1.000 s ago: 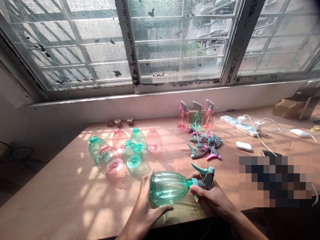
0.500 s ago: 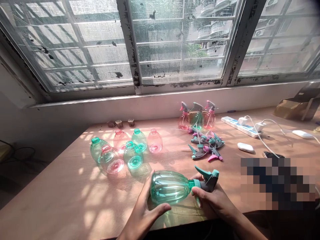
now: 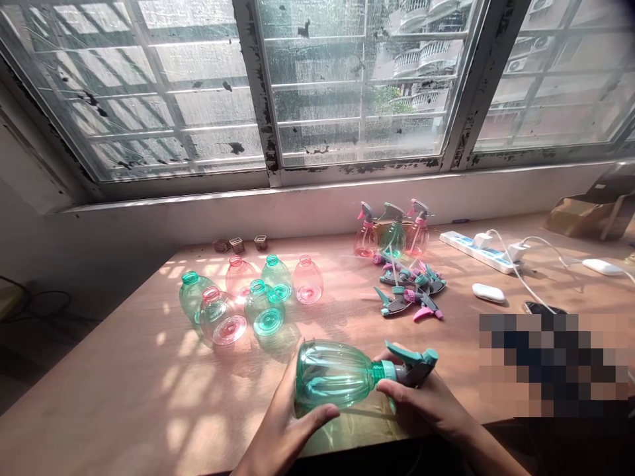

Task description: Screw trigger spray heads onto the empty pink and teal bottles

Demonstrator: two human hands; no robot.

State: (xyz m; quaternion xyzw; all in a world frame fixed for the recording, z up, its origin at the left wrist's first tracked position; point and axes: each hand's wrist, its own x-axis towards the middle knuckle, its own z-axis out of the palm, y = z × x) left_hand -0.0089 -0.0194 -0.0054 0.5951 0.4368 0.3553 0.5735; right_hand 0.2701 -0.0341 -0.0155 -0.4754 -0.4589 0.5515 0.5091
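Observation:
A green spray bottle (image 3: 337, 375) lies sideways between my hands above the table's front edge. My left hand (image 3: 300, 413) is wrapped round its base end, thumb along the near side. At the neck, my right hand (image 3: 407, 396) grips the teal collar of the grey-and-teal spray head (image 3: 419, 367); its far fingers are partly hidden. The trigger points up and away from me. Behind my left hand stand several open bottles without heads, among them a green bottle (image 3: 265, 311) and a pink bottle (image 3: 222, 317). A pile of loose spray heads (image 3: 409, 291) lies beyond the bottle.
Three spray bottles with heads (image 3: 394, 231) stand by the wall. To the right are a white power strip (image 3: 476, 251) with plugs and cables, a white case (image 3: 489, 293) and a dark phone (image 3: 546, 308). Small brown pots (image 3: 237, 245) sit at the back left.
The spray head has turned slightly in my right hand, its trigger tilting and dipping a little. The bottle has shifted slightly left. Both hands keep their hold.

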